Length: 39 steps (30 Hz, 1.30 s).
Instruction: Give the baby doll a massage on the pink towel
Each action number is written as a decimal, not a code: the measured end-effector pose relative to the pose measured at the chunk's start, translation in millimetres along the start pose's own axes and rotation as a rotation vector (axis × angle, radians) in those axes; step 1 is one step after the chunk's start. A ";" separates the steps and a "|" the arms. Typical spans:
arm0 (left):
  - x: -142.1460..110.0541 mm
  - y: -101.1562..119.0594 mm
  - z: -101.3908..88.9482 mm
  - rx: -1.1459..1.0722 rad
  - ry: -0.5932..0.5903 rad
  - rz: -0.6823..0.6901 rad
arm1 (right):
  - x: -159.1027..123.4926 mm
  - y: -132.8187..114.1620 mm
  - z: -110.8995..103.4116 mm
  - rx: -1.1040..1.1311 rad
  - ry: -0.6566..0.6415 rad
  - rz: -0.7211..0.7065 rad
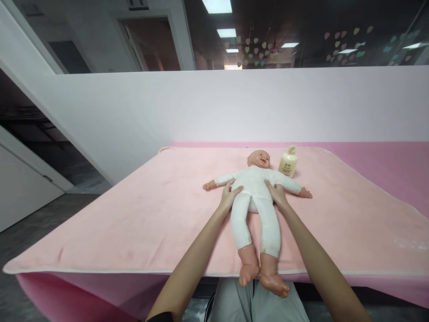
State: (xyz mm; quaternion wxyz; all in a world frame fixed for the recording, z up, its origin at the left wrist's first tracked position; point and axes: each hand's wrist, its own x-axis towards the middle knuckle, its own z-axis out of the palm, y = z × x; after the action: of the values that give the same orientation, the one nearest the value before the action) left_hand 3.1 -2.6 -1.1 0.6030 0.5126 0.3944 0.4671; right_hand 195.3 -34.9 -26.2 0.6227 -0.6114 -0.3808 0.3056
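A baby doll (pixel 255 185) with a white cloth body lies on its back on a pink blanket (pixel 150 214). Its head points away from me, its arms are spread wide, and its feet hang over the table's front edge. My left hand (pixel 229 197) grips the left side of the doll's waist, thumb on the belly. On the opposite side, my right hand (pixel 276 193) holds the waist in the same way. The fingers of both hands are partly hidden beside and under the body. Close to the doll's head stands a pale yellow pump bottle (pixel 288 162).
A pink cover (pixel 385 165) shows under the blanket along the back and right. Behind the table runs a white wall (pixel 234 107) with dark glass above. At the far left are a white door panel (pixel 27 183) and grey floor.
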 end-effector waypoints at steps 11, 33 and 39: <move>3.5 -2.5 0.7 0.011 0.012 0.048 | -2.7 -5.3 0.3 0.017 0.006 0.027; 8.4 -4.5 2.1 -0.012 0.071 0.022 | -1.5 -7.8 -0.3 0.001 -0.022 0.031; 7.8 -3.9 -0.3 0.016 0.051 0.018 | -4.4 -13.3 2.8 -0.095 -0.002 0.038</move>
State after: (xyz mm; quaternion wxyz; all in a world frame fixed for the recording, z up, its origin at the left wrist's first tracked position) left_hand 5.4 4.8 -4.9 0.5845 0.5089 0.4084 0.4823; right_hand 189.4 -38.0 -13.5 0.5869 -0.6470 -0.3838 0.2993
